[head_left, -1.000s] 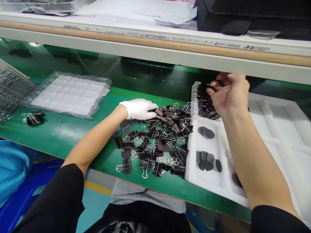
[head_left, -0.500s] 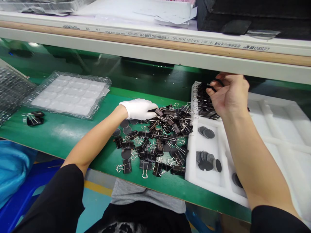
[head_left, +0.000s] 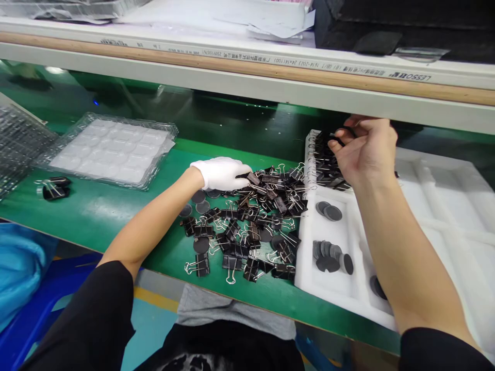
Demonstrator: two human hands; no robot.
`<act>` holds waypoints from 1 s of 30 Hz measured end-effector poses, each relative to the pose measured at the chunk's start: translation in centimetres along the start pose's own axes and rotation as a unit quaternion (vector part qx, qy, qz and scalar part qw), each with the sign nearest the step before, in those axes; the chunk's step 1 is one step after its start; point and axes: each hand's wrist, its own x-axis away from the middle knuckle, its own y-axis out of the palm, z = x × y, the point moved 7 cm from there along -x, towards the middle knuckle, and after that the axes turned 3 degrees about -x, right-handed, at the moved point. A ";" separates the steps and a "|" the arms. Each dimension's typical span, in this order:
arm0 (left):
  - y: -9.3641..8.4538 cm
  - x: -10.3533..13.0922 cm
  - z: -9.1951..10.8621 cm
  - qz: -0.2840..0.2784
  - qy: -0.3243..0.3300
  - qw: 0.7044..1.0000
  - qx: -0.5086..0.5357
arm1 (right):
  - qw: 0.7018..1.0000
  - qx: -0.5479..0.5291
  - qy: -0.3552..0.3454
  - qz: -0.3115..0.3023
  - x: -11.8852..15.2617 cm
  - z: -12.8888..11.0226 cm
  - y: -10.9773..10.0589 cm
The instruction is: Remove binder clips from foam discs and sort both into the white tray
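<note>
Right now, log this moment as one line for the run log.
left hand: gloved, on binder clip pile | right hand: bare, pinching a clip over the row in foam tray | discs: in tray

Clear blister tray (head_left: 110, 149) w/ white insert on green bench (head_left: 96, 211), far left-centre. Stack of clear trays (head_left: 17, 147) at left edge, just beside it. Lone clip bundle (head_left: 52, 188) near the blister tray's front-left corner. Overhead shelf rail (head_left: 247, 77) w/ wood strip and printed label; papers (head_left: 240, 18) and black foam (head_left: 406, 26) on top. Blue bin (head_left: 23, 268) below bench at left.
</note>
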 end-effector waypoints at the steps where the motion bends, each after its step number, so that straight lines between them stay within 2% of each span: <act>1: 0.0 0.0 0.0 0.000 0.000 1.000 -0.002 | 1.000 0.000 0.001 0.001 0.0 0.0 0.0; 30: 0.0 0.0 0.0 0.005 0.001 1.000 -0.001 | 1.000 0.001 -0.011 -0.003 -0.1 0.0 -0.1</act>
